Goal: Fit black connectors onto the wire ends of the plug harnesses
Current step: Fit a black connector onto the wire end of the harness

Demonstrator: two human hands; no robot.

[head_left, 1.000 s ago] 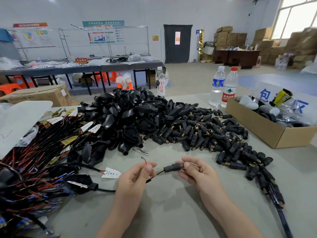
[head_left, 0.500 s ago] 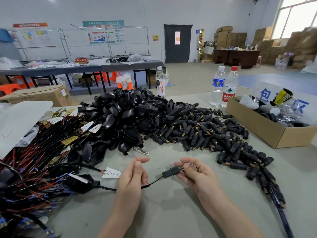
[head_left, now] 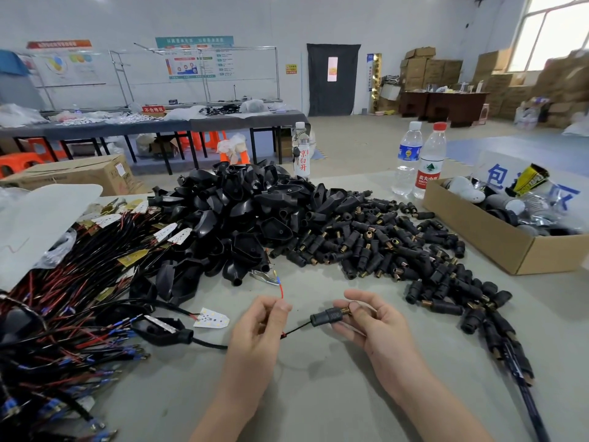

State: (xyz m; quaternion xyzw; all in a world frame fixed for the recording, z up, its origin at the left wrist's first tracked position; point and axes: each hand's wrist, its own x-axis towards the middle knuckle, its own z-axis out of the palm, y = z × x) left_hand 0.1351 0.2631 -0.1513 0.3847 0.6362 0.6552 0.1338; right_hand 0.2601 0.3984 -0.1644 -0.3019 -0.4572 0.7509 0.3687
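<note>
Grey warehouse worktable (head_left: pixel 318 393): black connector (head_left: pixel 326 315) pinched in right hand (head_left: pixel 373 323), black wire (head_left: pixel 296 328) trailing from it to left hand (head_left: pixel 258 327), itself pinching a red wire (head_left: pixel 281 290) upright; connector heap (head_left: pixel 382 247) just beyond both grips.

The left hand (head_left: pixel 255 330) hides the lower run of the red wire (head_left: pixel 281 292); the right hand (head_left: pixel 376 327) partly covers the brass end of the black connector (head_left: pixel 326 316). At 9 o'clock the harness pile (head_left: pixel 63 314) runs off-frame; at 3 o'clock the cardboard box (head_left: pixel 497 247) is cut off
</note>
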